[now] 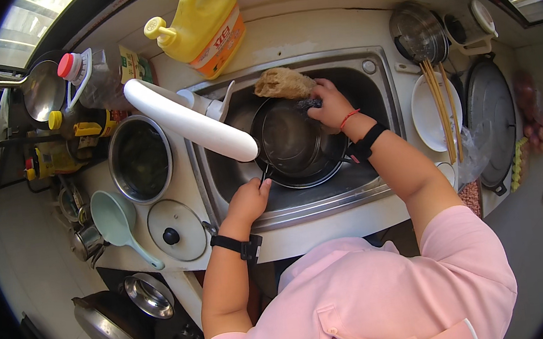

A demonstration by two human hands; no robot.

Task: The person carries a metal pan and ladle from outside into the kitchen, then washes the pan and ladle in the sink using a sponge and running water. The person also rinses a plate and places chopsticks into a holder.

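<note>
A dark metal pot [293, 142] sits in the stainless steel sink [373, 191]; a round shape shows inside it. My left hand [250, 200] is closed on the pot's handle at the near left rim. Over the pot's far right side, my right hand [330, 106] grips a dark, shiny scrubber [309, 105], perhaps steel wool. A tan loofah [284, 83] lies at the sink's far edge, close to the right fingers. The white faucet [192, 120] reaches over the sink from the left, its tip near the pot's left rim.
Left of the sink are a steel pot with dark liquid [141, 158], a glass lid [177, 230] and a pale green ladle [114, 218]. A yellow detergent jug [212, 27] stands behind. On the right are a white dish [427, 113], chopsticks [439, 112] and a large lid [492, 121].
</note>
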